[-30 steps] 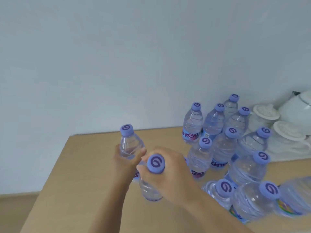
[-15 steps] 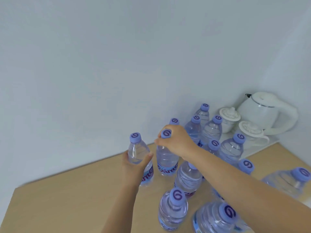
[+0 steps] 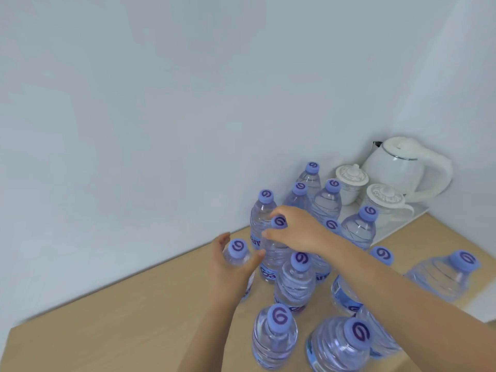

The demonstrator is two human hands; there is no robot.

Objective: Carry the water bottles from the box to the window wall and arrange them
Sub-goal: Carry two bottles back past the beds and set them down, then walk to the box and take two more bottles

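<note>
Both hands are on bottles at the left edge of the cluster. The left hand (image 3: 233, 267) curls round the shoulder of the leftmost bottle (image 3: 238, 257), thumb on the near side and fingers behind, just under its purple cap. The right hand (image 3: 296, 230) reaches in from the lower right, forearm stretched across several caps, and pinches the neck of a second bottle (image 3: 273, 253) just beside the first, fingertips closed about its cap.

Each held bottle stands upright on the wooden table (image 3: 128, 318), long axis vertical, cap up; the two bodies stand very close, though I cannot tell if they touch. Both are clear plastic and look filled with water, with blue labels low on the body.

More bottles of the same kind (image 3: 295, 283) stand upright around and behind them, packed close toward the pale wall (image 3: 161, 130), and they too appear full. Farther right, near the corner, two lidded white cups (image 3: 351, 181) sit on a white tray (image 3: 397, 224) just beside a white electric kettle (image 3: 402, 167); what these hold cannot be seen.
</note>
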